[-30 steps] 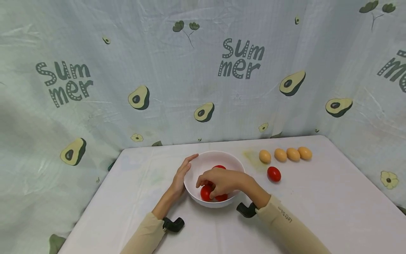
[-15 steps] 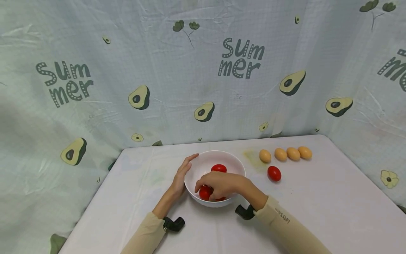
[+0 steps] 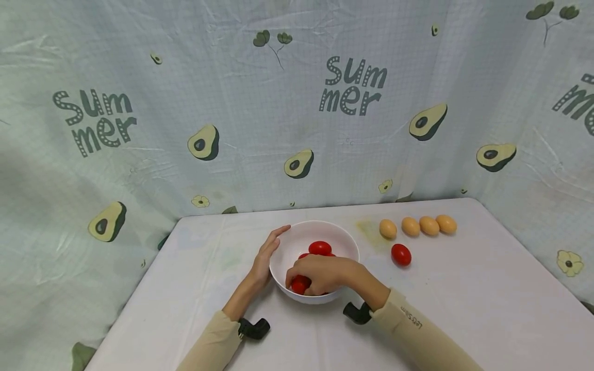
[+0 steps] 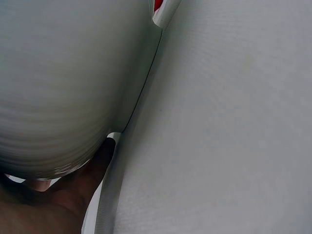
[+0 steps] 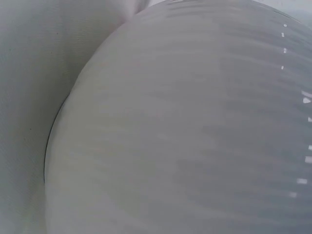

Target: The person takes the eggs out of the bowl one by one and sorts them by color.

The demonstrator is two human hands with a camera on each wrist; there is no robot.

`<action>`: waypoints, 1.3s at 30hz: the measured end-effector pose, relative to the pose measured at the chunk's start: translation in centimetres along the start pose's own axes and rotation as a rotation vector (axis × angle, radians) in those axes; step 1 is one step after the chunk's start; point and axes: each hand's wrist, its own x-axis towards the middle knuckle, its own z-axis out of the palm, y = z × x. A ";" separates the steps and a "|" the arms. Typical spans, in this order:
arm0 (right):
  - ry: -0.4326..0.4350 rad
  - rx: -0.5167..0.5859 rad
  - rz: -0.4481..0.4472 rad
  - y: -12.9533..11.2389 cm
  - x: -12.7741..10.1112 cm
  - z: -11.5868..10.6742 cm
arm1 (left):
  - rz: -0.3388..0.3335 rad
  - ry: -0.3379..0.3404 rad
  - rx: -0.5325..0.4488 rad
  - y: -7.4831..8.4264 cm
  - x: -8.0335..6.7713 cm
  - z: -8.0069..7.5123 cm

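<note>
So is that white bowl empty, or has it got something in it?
Not empty: red egg-shaped pieces show inside the bowl, beyond and beneath the right hand. It covers some, so I cannot tell how many.

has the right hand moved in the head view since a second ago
Yes, slightly: in the head view, judged against the white bowl's rim, the right hand sits closer to the bowl's near side and covers less of the farthest red egg.
</note>
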 end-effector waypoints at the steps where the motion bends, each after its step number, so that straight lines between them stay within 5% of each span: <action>1: -0.001 0.005 0.000 0.0 0.0 0.0 | -0.001 0.002 0.000 0.0 0.0 0.0; 19: 0.034 0.024 0.042 -0.3 -0.5 -0.7 | -0.006 -0.002 0.004 0.0 0.0 0.0; 39: 0.110 0.012 -0.021 -0.6 -1.6 -1.9 | 0.002 -0.012 -0.009 -0.2 0.0 -0.1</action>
